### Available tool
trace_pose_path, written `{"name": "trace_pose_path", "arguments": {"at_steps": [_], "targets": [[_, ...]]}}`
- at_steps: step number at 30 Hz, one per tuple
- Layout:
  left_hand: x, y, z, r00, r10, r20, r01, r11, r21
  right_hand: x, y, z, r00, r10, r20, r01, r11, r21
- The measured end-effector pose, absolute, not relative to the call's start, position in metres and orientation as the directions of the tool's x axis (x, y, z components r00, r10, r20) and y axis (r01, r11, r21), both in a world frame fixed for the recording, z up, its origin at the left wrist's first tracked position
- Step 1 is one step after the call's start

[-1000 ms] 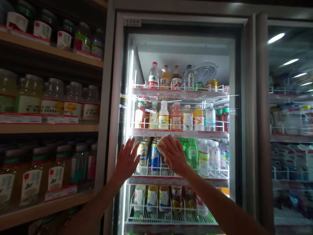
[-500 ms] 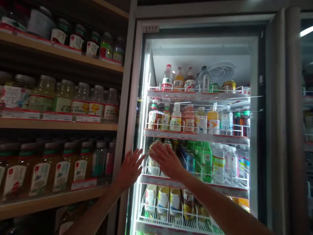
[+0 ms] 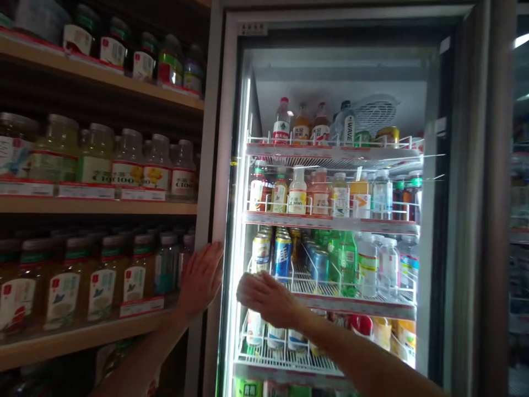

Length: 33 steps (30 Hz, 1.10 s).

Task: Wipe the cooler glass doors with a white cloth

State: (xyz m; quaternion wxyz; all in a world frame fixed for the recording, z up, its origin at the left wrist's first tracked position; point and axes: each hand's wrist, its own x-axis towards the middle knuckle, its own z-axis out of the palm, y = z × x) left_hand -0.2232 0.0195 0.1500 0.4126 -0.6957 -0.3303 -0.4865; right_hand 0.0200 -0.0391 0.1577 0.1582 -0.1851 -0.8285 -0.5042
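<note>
My left hand (image 3: pixel 201 278) lies flat with its fingers spread on the left frame (image 3: pixel 215 165) of a lit drinks fridge. My right hand (image 3: pixel 268 298) presses a pale cloth (image 3: pixel 247 285) against the fridge's glass door (image 3: pixel 372 110), low on its left side. Only an edge of the cloth shows under my fingers. Behind the glass, just above that hand, stand a pale can (image 3: pixel 261 252) and a blue can (image 3: pixel 283 256).
Wire racks in the fridge hold bottles, among them green ones (image 3: pixel 347 262). Wooden shelves (image 3: pixel 103 207) on the left carry rows of jars (image 3: pixel 128 165) and bottled drinks (image 3: pixel 99 278). Another glass door (image 3: pixel 518 220) is at the far right.
My right hand has slid the cloth left and then down the glass, from the can shelf to the rack edge below. My left hand has shifted left, off the glass onto the frame.
</note>
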Motion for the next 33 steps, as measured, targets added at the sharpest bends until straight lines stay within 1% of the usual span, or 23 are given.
{"name": "trace_pose_path", "arguments": {"at_steps": [1, 2, 5, 6, 7, 8, 9, 13, 15, 17, 19, 21, 23, 27, 29, 31, 33], "targets": [[-0.218, 0.019, 0.153, 0.319, 0.047, 0.947, 0.855, -0.445, -0.266, 0.03, -0.039, 0.167, -0.852, 0.158, 0.499, 0.518, 0.399, 0.757], [-0.212, 0.018, 0.155, 0.333, 0.033, 0.942, 0.847, -0.45, -0.284, 0.041, -0.039, 0.181, -0.796, 0.173, 0.58, 0.599, 0.362, 0.714], [-0.183, 0.013, 0.163, 0.374, -0.014, 0.927, 0.811, -0.48, -0.335, 0.075, -0.04, 0.225, -0.523, 0.179, 0.833, 0.847, 0.214, 0.486], [-0.173, 0.011, 0.165, 0.38, -0.032, 0.924, 0.795, -0.499, -0.344, 0.086, -0.042, 0.231, -0.449, 0.164, 0.878, 0.889, 0.177, 0.422], [-0.162, 0.009, 0.168, 0.384, -0.048, 0.922, 0.778, -0.521, -0.351, 0.096, -0.044, 0.23, -0.409, 0.146, 0.901, 0.909, 0.157, 0.387], [-0.151, 0.006, 0.171, 0.387, -0.064, 0.92, 0.76, -0.543, -0.358, 0.105, -0.048, 0.221, -0.403, 0.143, 0.904, 0.912, 0.151, 0.382], [-0.141, 0.004, 0.173, 0.392, -0.08, 0.916, 0.74, -0.564, -0.366, 0.113, -0.053, 0.207, -0.426, 0.159, 0.891, 0.902, 0.157, 0.403], [-0.102, -0.003, 0.188, 0.407, -0.162, 0.899, 0.676, -0.609, -0.416, 0.135, -0.069, 0.144, -0.563, 0.229, 0.794, 0.825, 0.205, 0.526], [-0.083, -0.005, 0.195, 0.398, -0.202, 0.895, 0.661, -0.613, -0.432, 0.145, -0.071, 0.145, -0.57, 0.221, 0.792, 0.821, 0.195, 0.537], [-0.065, -0.006, 0.202, 0.38, -0.21, 0.901, 0.66, -0.62, -0.424, 0.155, -0.068, 0.173, -0.467, 0.163, 0.869, 0.883, 0.138, 0.449], [-0.051, -0.006, 0.206, 0.354, -0.185, 0.917, 0.677, -0.626, -0.387, 0.166, -0.065, 0.208, -0.306, 0.064, 0.95, 0.951, 0.075, 0.301], [-0.041, -0.005, 0.206, 0.33, -0.157, 0.931, 0.699, -0.622, -0.353, 0.176, -0.064, 0.226, -0.21, -0.008, 0.978, 0.977, 0.046, 0.21], [-0.037, -0.002, 0.205, 0.317, -0.149, 0.937, 0.715, -0.611, -0.34, 0.183, -0.068, 0.212, -0.218, 0.011, 0.976, 0.974, 0.057, 0.217], [-0.037, 0.002, 0.201, 0.318, -0.158, 0.935, 0.719, -0.603, -0.346, 0.198, -0.087, 0.129, -0.364, 0.17, 0.916, 0.931, 0.107, 0.35], [-0.037, 0.003, 0.201, 0.315, -0.146, 0.938, 0.717, -0.611, -0.336, 0.211, -0.094, 0.108, -0.412, 0.21, 0.887, 0.911, 0.111, 0.397], [-0.037, 0.002, 0.201, 0.31, -0.14, 0.94, 0.72, -0.612, -0.328, 0.227, -0.096, 0.122, -0.371, 0.179, 0.911, 0.929, 0.083, 0.362], [-0.037, 0.002, 0.201, 0.311, -0.15, 0.939, 0.724, -0.602, -0.336, 0.243, -0.093, 0.16, -0.257, 0.087, 0.962, 0.966, 0.033, 0.255]]}}
